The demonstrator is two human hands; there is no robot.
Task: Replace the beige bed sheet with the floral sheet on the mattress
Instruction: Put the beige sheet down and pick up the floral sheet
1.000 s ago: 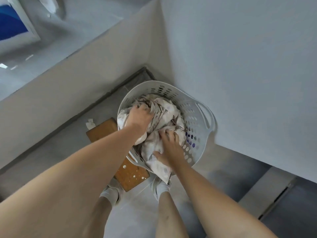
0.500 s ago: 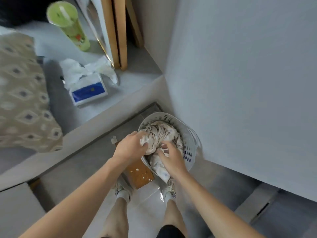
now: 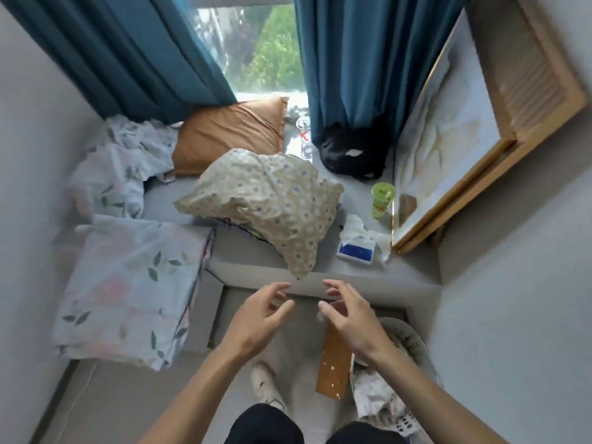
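A folded floral sheet (image 3: pixel 128 290) with pink flowers and green leaves lies on the left part of the bare grey mattress (image 3: pixel 253 269). More floral fabric (image 3: pixel 118 168) is crumpled behind it by the wall. A crumpled pale sheet (image 3: pixel 371 392) sits in the white laundry basket (image 3: pixel 416 344) on the floor at lower right. My left hand (image 3: pixel 259 318) and my right hand (image 3: pixel 349 318) hover side by side above the floor, just before the mattress edge. Their fingers are spread and loosely bent, and neither holds anything.
A beige patterned pillow (image 3: pixel 272 200) and an orange pillow (image 3: pixel 230 133) lie mid-mattress. A black bag (image 3: pixel 349 155), green cup (image 3: pixel 382 200) and tissue pack (image 3: pixel 358 248) sit on the right. A framed picture (image 3: pixel 448 149) leans on the right wall. A wooden board (image 3: pixel 333 363) stands beside the basket.
Both hands have let go of the crumpled sheet in the basket and risen empty. My view has swung up from the basket to the mattress and window.
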